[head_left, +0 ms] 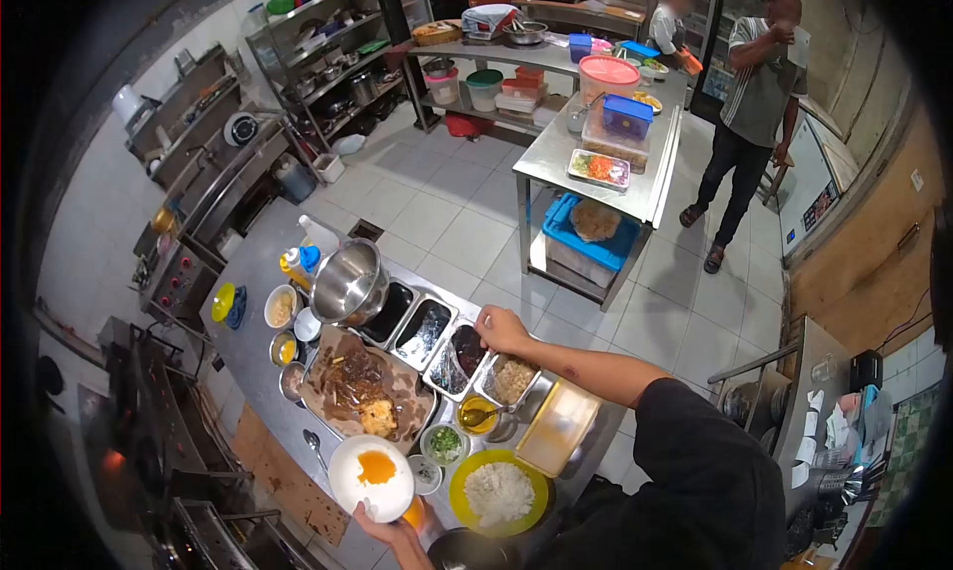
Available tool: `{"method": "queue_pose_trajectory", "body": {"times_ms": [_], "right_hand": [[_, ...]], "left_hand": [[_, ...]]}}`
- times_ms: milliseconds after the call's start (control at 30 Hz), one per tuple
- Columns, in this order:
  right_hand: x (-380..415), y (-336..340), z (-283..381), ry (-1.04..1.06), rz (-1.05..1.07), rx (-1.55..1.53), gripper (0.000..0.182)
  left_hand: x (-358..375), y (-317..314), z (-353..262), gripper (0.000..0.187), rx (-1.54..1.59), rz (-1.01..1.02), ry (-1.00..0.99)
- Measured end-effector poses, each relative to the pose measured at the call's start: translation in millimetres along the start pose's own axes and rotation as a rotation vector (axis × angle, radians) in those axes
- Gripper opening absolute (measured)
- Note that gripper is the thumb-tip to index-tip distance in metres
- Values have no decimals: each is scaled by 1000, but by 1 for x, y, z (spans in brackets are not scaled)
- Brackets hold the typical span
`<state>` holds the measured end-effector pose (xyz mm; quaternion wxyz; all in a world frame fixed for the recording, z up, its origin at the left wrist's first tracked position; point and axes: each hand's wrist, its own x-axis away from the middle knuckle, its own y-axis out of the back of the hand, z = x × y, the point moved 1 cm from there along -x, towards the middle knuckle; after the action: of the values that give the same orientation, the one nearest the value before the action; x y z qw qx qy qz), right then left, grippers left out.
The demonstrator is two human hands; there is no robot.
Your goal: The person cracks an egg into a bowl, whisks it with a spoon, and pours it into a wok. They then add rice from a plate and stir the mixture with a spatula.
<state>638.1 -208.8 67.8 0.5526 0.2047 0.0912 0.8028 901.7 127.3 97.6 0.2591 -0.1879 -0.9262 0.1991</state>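
My left hand (389, 526) grips the near rim of a white plate (349, 489) with an orange sauce (376, 467) on it. Over the row of metal containers, my right hand (502, 329) is closed at the edge of one with dark contents (467, 351); what its fingers hold, if anything, is hidden. Beside that hand is a container of pale chopped food (513, 379). A paper-lined tray (328, 381) bears a fried piece (378, 419) and brown stains. Nearer me are a yellow plate of white rice (499, 495) and a bowl of chopped greens (445, 443).
A large steel bowl (349, 282), squeeze bottles (296, 268) and small bowls (283, 307) stand at the far left of the counter. A rectangular yellowish container (558, 427) lies right. Beyond are another steel table (556, 169) and two people, one standing (759, 103), one farther back (667, 29).
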Motion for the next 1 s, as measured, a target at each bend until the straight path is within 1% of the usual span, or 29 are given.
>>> {"method": "queue_pose_trajectory", "body": {"times_ms": [67, 133, 167, 200, 233, 267, 300, 333, 367, 400, 433, 467, 500, 533, 567, 600, 633, 667, 700, 733, 767, 800, 833, 900, 933, 967, 1000], "right_hand": [[-1, 5, -9, 165, -378, 423, 32], [8, 24, 5, 89, -472, 353, 39], [14, 30, 13, 170, -515, 272, 39], [19, 31, 21, 272, -475, 176, 36], [23, 28, 28, 195, -181, -70, 28], [40, 19, 56, 59, 100, -222, 26], [51, 5, 72, 84, 400, -252, 30], [69, -14, 87, 90, 567, -229, 34], [84, -36, 96, 77, 731, -163, 34], [105, -58, 110, 32, 850, -145, 37], [119, -79, 114, -49, 966, -144, 49], [135, -102, 120, -129, 1024, -204, 58], [149, -123, 127, -211, 1068, -263, 68], [160, -142, 136, -208, 1094, -241, 68], [172, -160, 145, -208, 1082, -310, 69], [180, -175, 152, -208, 1066, -383, 71], [185, -190, 154, -205, 1081, -369, 71], [187, -207, 152, -161, 957, -380, 70], [189, -224, 149, -117, 829, -395, 70], [183, -241, 142, -81, 797, -422, 71], [177, -254, 138, -104, 781, -446, 70], [174, -265, 146, -86, 776, -462, 69], [172, -278, 156, -68, 767, -477, 69], [159, -309, 163, -77, 785, -554, 68], [152, -324, 169, -124, 811, -595, 70], [137, -346, 166, -153, 801, -599, 71], [128, -368, 169, -118, 815, -616, 69]], "left_hand": [[-1, 3, -8, 58, 15, 25, 8], [4, 10, -16, 57, 29, 58, 6], [10, 5, -22, 56, 31, 49, -14], [18, -2, -27, 55, 47, 5, 2], [2, 24, -18, 62, 218, -21, 231], [36, -21, -45, 53, 115, -82, 132], [28, -8, -38, 54, 125, -82, 108], [9, 17, -21, 56, 66, -141, 41], [7, 19, -19, 55, 149, -32, 101], [20, -2, -28, 53, 76, -191, 37], [21, -1, -30, 51, 54, -119, -3], [18, 0, -30, 50, 66, -137, -30], [0, 30, -12, 48, 123, -28, 55], [4, 29, -20, 46, 165, -19, 67], [5, 24, -27, 45, 206, -5, 82], [7, 23, -35, 43, 193, -37, 41], [5, 23, -41, 41, 178, -65, 1], [-3, 28, -40, 39, 208, -67, -52], [-14, 35, -41, 39, 215, -72, -56], [-27, 43, -45, 40, 216, 0, -24], [-37, 53, -50, 41, 213, 70, 8], [-38, 55, -68, 45, 36, 59, -36], [-36, 63, -92, 55, -119, 92, 56], [-48, 93, -107, 63, -154, 50, -88], [-40, 111, -131, 63, -291, 84, -155], [-36, 137, -143, 59, -325, 59, -218], [-29, 167, -152, 55, -360, 33, -280]]}}
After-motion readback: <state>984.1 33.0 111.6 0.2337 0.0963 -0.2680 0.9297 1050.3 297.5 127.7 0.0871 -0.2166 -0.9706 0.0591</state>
